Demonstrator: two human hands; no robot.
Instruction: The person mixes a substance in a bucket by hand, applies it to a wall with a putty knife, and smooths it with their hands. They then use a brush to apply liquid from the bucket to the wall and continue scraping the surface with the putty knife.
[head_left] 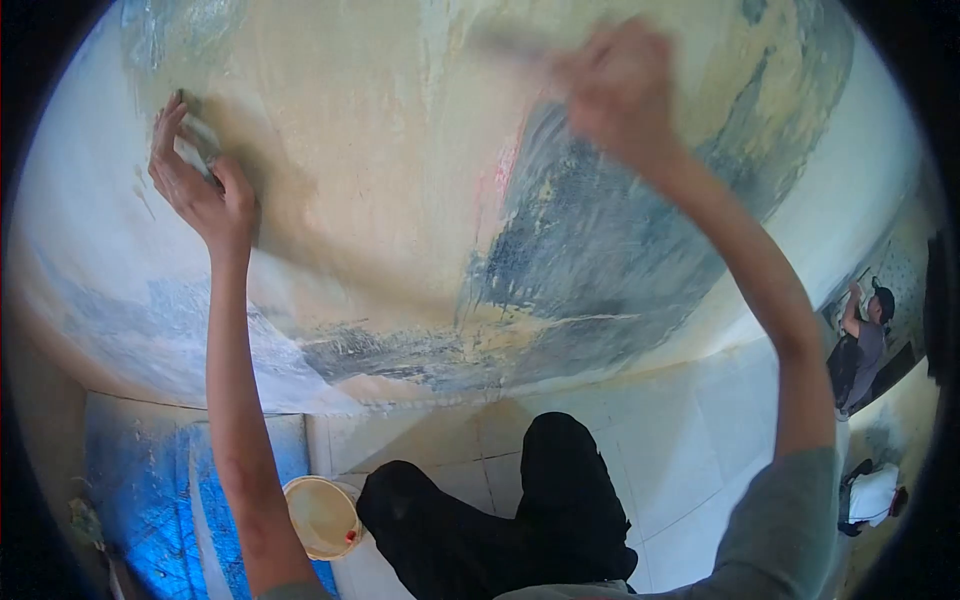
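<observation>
In front of me rises a wall coated in cream, with patches of grey-blue and white. My left hand is raised at its left side, fingers and thumb bent around something small and pale with dark ends; I cannot tell what it is. Higher up on the right, my right hand is smeared by motion and closed around a short tool with a greyish head that reaches left across the cream coat. A dark grey-blue patch shows below this hand.
A bucket of cream-coloured material stands on the floor by my left knee. Blue sheeting lies left of it, and pale floor tiles extend right. Far right, one person has a raised arm at another wall; another person is lower down.
</observation>
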